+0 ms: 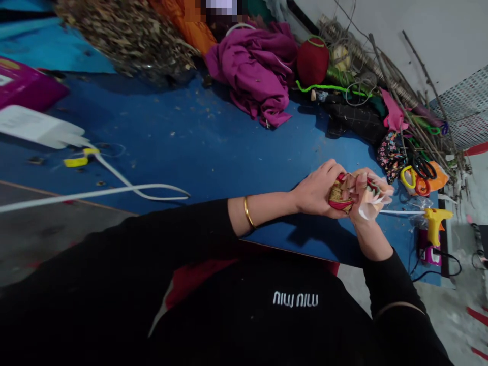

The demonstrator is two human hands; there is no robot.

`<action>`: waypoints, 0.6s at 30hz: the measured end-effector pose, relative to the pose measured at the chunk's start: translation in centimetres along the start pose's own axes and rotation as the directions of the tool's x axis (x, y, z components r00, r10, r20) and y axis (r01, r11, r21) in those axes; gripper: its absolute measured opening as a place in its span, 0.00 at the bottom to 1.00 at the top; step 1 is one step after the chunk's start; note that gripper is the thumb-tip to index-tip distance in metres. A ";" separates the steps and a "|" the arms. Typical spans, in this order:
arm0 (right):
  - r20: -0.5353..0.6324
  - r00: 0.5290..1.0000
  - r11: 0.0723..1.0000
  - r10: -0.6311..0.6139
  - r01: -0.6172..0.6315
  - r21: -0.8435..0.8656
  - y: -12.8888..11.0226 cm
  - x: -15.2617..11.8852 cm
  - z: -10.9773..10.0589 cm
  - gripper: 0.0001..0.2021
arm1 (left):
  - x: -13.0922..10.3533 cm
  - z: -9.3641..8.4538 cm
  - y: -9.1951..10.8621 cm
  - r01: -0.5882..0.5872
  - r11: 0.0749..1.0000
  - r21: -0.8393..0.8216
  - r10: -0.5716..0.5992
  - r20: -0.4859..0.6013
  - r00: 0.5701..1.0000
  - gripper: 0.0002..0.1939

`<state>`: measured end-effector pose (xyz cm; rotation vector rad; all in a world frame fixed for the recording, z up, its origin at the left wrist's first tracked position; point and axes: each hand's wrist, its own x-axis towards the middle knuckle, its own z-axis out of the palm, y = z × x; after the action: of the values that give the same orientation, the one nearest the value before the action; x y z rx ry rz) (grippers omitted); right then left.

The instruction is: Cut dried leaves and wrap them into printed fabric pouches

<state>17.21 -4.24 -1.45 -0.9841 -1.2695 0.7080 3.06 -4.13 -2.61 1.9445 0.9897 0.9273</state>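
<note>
Above the front edge of the blue table, my left hand [319, 187] is closed around a small rounded bundle [337, 198] of golden-brown material with red strips on it. My right hand [360, 201] meets it from the other side, fingers bent and pressed against the bundle's right end. Out of the right hand sticks a crumpled pale peach and white piece [370, 204], thin like cloth or paper, with a bit of green and red beside it. My fingers cover much of the bundle, so its full shape is hidden.
A yellow glue gun [433, 223] lies at the right edge, with scissors [422, 168] behind it. Magenta cloth [255, 66], a red yarn ball [312, 60], twigs [412, 109] and dry leaves [125, 35] line the back. A white power strip [38, 126] with its cable lies left.
</note>
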 end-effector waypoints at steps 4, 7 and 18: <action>0.082 0.983 0.986 0.162 -0.164 0.016 -0.1 1.3 -0.2 0.21 | 0.3 0.3 -0.2 0.055 0.997 0.058 -0.053 -0.029 0.998 0.40; 0.027 0.971 0.967 0.237 -0.238 0.087 -0.3 2.3 -0.7 0.22 | -0.2 1.3 -0.1 0.016 0.996 0.090 -0.005 -0.117 0.993 0.50; -0.109 0.822 0.734 0.559 -0.429 0.526 2.4 0.7 3.2 0.20 | -1.5 0.4 4.3 0.080 0.869 0.489 0.051 -0.250 0.967 0.17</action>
<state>14.46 -1.88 -3.26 -0.9617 -0.5312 1.2062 4.07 -7.33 0.54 2.2663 1.5135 1.0032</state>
